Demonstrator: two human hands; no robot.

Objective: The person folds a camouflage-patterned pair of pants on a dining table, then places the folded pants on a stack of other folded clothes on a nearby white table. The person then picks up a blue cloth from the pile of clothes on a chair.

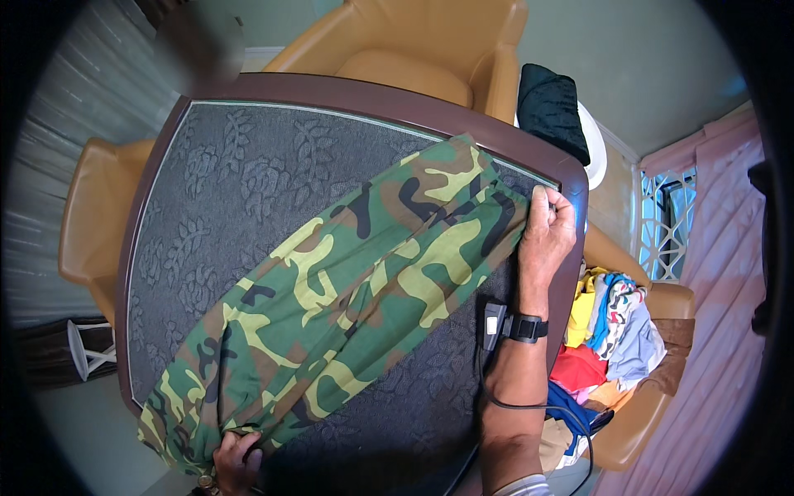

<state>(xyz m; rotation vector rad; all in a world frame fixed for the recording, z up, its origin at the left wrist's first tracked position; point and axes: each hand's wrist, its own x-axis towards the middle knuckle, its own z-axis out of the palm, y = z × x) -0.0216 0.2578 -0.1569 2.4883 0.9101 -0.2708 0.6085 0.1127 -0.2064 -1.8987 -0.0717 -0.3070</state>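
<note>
Camouflage trousers (372,279) in green, brown, black and yellow-green lie diagonally across the table's dark patterned top (248,161). Their gathered, wrinkled end hangs over the near left edge, where my left hand (237,456) pinches the fabric. At the far right, my right hand (549,226) rests against the corner of the trouser hem, fingers curled. Whether cloth is caught between those fingers is hidden. A black wrist strap (527,328) is on my right forearm, and a small dark device (493,325) with a cable sits beside it.
A brown wooden rim (347,90) frames the table. Tan armchairs stand at the back (409,68) and left (105,204). On the right armchair (667,397) lies a pile of mixed clothes (611,335). Dark folded cloth (552,111) rests on something white past the far right corner. The black cable (527,407) crosses my right forearm.
</note>
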